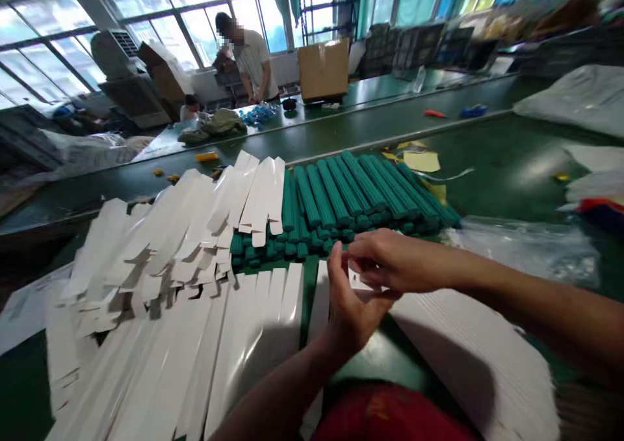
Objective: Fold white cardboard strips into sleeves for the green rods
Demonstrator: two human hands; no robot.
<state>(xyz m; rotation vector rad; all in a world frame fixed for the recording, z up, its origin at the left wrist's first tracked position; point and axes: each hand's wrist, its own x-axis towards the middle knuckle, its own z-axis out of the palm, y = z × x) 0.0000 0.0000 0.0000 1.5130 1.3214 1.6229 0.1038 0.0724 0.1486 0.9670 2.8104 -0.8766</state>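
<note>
A long, narrow white carton (319, 294) is in my left hand (351, 311), whose fingers are wrapped round its upper part. My right hand (383, 259) is closed at the carton's far end, with fingertips curled close to my left thumb. White card shows between the two hands; my fingers hide most of that end. Just beyond my hands lies a stack of green ribbed rods (341, 190). To the left, filled-out white cartons (170, 226) are heaped, some with end flaps open. A pile of flat white cartons (478, 350) lies to the right, under my right forearm.
A clear plastic bag (531, 249) lies right of the rods. Yellow scraps (422, 161) sit behind them. Across the green table (487, 148), a person (256, 64) stands beside a brown cardboard box (323, 70). A red-handled tool (435, 113) rests farther back.
</note>
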